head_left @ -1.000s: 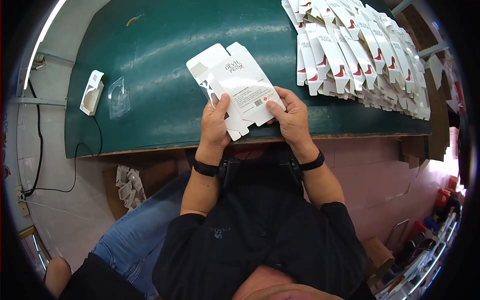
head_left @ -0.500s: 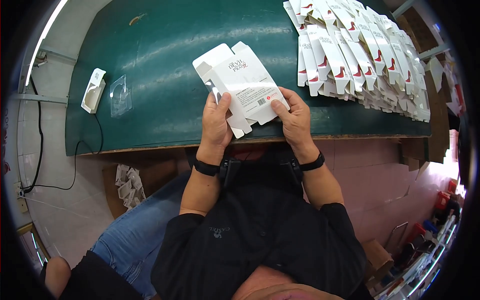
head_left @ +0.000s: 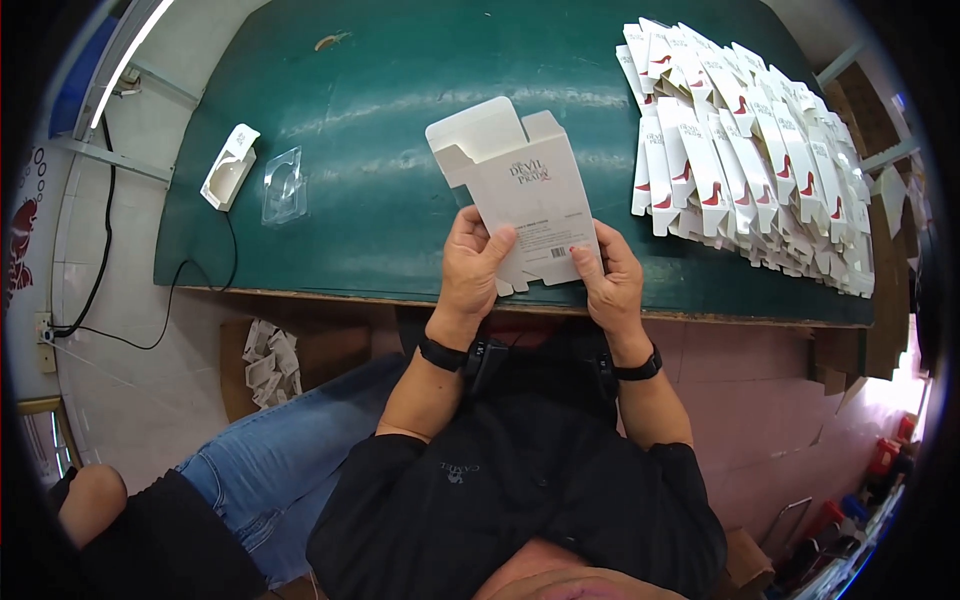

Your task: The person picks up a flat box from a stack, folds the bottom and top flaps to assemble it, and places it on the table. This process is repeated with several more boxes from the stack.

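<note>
White carton (head_left: 535, 203) | between and beyond the hands (head_left: 470, 268) | both gripping its lower sides

Carton between two grips at the desk's near edge, a pile to the right, two pieces to the left.
The left grip (head_left: 473, 262) is at the carton's (head_left: 540, 200) lower left, the right grip (head_left: 610, 283) at its lower right, both over the front of the desk (head_left: 370, 180). Right of them lies the pile of cartons (head_left: 750, 150), overlapping in rows. Far left sits a small box (head_left: 230, 165), with a plastic tray (head_left: 285, 195) just right of it. Below the desk's front edge, left of the person, pieces (head_left: 272, 370) lie in a cardboard box (head_left: 330, 350).
</note>
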### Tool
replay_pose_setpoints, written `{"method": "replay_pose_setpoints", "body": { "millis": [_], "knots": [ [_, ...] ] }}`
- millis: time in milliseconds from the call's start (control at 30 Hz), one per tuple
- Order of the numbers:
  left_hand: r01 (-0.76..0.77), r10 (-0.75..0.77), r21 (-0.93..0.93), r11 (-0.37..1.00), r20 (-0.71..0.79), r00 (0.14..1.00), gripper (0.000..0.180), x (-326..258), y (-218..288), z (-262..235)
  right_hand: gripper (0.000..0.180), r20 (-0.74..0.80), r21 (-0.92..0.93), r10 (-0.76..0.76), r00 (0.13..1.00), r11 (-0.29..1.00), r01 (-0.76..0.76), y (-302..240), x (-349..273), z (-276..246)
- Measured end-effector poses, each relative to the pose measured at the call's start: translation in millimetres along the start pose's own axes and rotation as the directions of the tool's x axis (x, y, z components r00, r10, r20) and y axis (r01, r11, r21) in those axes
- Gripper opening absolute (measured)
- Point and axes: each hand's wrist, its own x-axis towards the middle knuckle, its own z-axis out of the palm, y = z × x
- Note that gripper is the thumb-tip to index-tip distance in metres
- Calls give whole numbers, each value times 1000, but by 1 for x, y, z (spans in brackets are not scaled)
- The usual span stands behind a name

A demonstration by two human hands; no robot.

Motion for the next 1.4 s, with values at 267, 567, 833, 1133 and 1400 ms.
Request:
{"method": "replay_pose_setpoints", "body": {
  "millis": [267, 567, 833, 1133, 1400],
  "knots": [
    [6, -6, 106, 994, -3, 1000, 73, 1, 12, 6, 26, -91, -95, -87, 992, 992, 78, -15, 5, 1],
    [-211, 198, 134, 968, 102, 975, 133, -1, 11, 20, 30, 123, -468, -578, 807, 683, 561, -51, 11, 19],
    [-134, 129, 116, 984, 47, 990, 147, -9, 14, 26, 40, 206, -476, -602, 772, 628, 616, -54, 11, 32],
    [-133, 134, 163, 978, 9, 991, 151, -10, 16, 28, 47, 246, -476, -580, 777, 626, 618, -49, 12, 38],
    [-166, 167, 126, 978, 1, 986, 127, -10, 16, 30, 62, 233, -477, -489, 841, 696, 537, -52, 7, 35]
  ]
}}
